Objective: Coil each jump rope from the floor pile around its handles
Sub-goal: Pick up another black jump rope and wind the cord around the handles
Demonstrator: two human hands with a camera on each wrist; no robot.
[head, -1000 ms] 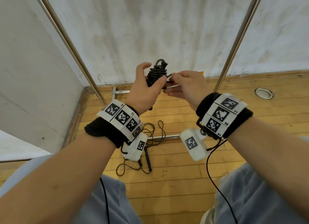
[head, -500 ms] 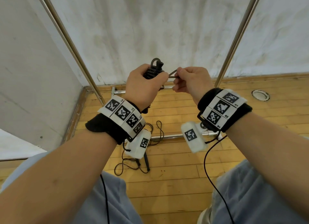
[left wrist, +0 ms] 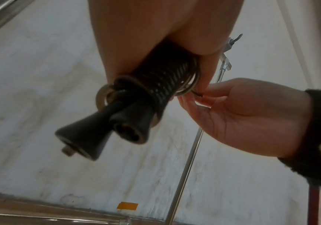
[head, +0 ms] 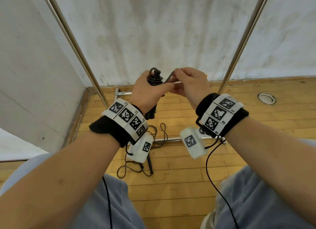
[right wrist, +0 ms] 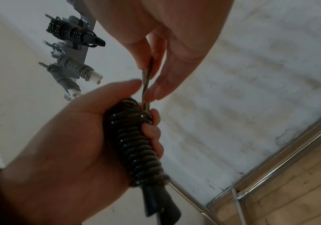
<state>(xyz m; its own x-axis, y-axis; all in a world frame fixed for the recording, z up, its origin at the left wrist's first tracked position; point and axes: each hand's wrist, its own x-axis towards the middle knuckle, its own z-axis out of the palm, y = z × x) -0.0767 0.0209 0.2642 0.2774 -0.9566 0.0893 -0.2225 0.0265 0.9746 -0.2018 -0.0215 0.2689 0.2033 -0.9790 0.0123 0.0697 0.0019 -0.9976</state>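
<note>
Your left hand (head: 148, 92) was wrapped around the coiled jump rope (right wrist: 136, 146) — fingers and thumb curled tight about the black windings, held up at chest height in front of the pale wall (head: 171, 32). Both black handles (left wrist: 105, 129) sat side by side inside the coil, their flared ends sticking out past your grip. Just right of that, your right hand (head: 191, 86) pinched the rope's loose end (right wrist: 147, 85) between thumb and fingertips, the strand running straight down into the top of the coil. The two hands were nearly touching.

Below, on the wooden floor (head: 171, 186), another rope (head: 136, 167) lay loose and tangled near the metal rack (head: 239, 45). High on the rack — seen from your right wrist — three wound ropes (right wrist: 73, 35) already hung.
</note>
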